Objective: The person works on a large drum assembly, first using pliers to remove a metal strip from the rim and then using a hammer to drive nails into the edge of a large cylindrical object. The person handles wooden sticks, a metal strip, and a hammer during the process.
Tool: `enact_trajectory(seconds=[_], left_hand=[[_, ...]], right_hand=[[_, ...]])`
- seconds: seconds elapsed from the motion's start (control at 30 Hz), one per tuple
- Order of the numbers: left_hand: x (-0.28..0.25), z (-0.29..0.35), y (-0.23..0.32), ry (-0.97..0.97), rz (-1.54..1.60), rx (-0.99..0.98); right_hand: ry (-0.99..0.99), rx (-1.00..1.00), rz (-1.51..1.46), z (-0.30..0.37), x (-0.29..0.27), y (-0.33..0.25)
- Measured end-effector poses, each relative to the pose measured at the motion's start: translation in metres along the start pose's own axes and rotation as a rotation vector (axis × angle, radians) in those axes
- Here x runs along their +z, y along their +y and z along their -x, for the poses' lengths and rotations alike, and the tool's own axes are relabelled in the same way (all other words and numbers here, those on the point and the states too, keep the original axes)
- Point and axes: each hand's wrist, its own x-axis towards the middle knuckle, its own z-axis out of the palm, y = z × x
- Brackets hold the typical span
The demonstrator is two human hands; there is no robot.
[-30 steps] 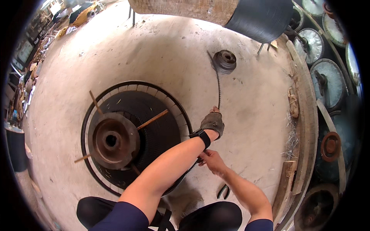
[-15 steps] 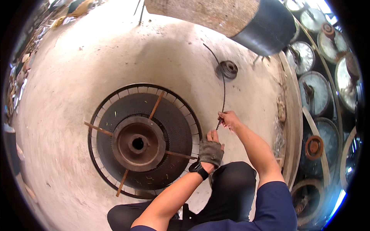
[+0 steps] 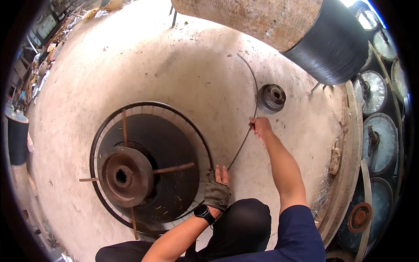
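Observation:
A thin dark toothed strip [image 3: 240,151] curves across the floor. My bare right hand [image 3: 261,125] is closed on its middle, and the far end trails beyond the fingers. Wearing a grey fingerless glove, my left hand [image 3: 218,187] has its fingers fairly straight against the near part of the strip; the thumb is hidden. Close by on the left lies a large dark coil [image 3: 176,174] inside a metal ring [image 3: 190,126]. Rusty bars [image 3: 174,168] radiate from its brown hub [image 3: 131,163], which has a keyed centre hole.
A small stepped metal pulley [image 3: 271,97] sits on the floor beyond my right hand. A large wooden drum [image 3: 257,19] with a black wound end [image 3: 331,46] stands on legs at the far side. Round metal-faced reels [image 3: 380,135] line the right behind curved boards [image 3: 349,174]. Scrap [image 3: 43,70] lies far left.
My right hand has moved farther from my left along the strip, leaving a longer stretch between them. My left hand is closer to the coil's ring. The view has shifted.

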Motion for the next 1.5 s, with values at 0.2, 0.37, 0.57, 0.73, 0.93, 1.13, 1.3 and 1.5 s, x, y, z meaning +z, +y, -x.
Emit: enact_trajectory(seconds=[0.2,0.37,0.57,0.73,0.93,1.13,1.3,1.5], left_hand=[[0.048,-0.003,-0.001,-0.061,-0.153,-0.037],[0.051,-0.062,0.003,-0.131,-0.142,0.173],[0.045,-0.151,0.000,-0.192,-0.064,0.045],[0.056,-0.215,0.001,-0.114,0.116,-0.007],[0.042,-0.273,0.025,-0.173,0.226,-0.115],[0.005,-0.223,0.053,0.029,0.214,-0.196],[-0.005,-0.109,0.049,0.171,0.048,-0.151],[0.002,-0.015,0.025,0.044,-0.170,-0.169]], right_hand=[[0.025,-0.048,0.069,-0.053,-0.035,-0.046],[0.652,-0.564,0.722,-0.084,-0.076,-0.058],[0.229,-0.482,0.260,0.024,-0.045,0.036],[-0.636,-0.207,-0.158,0.134,0.034,0.111],[-0.418,-0.154,-0.402,0.117,0.039,0.089],[-0.266,-0.142,-0.562,0.053,0.003,0.050],[-0.303,-0.090,-0.435,0.004,-0.007,0.003],[-0.246,-0.061,-0.346,-0.053,-0.021,-0.053]])
